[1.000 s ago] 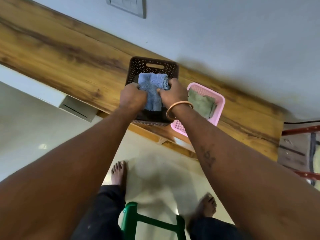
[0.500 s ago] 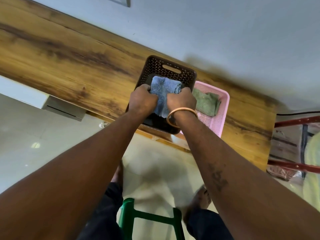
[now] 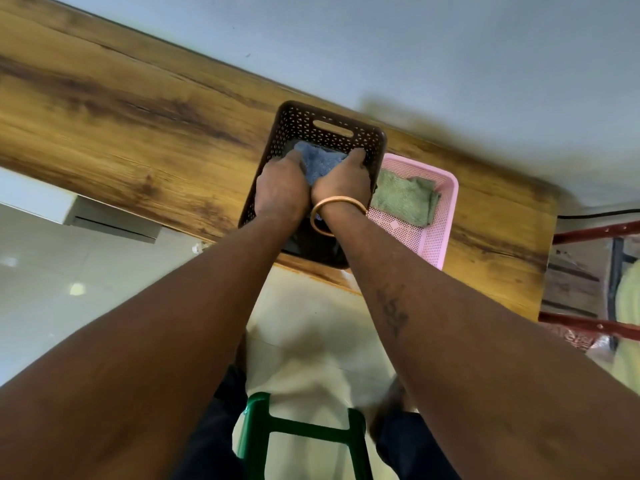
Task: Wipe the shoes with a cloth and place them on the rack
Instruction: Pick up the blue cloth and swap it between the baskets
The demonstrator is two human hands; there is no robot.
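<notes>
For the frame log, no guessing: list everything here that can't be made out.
Head view, the only one.
Fingertips of the left hand and right hand: tucked into the blue cloth they grip.
Floor of the brown basket: covered by the hands and cloth.
Red frame at the right: cut off by the edge and blurred; rack or not, unclear.
Shoes: none in view.
</notes>
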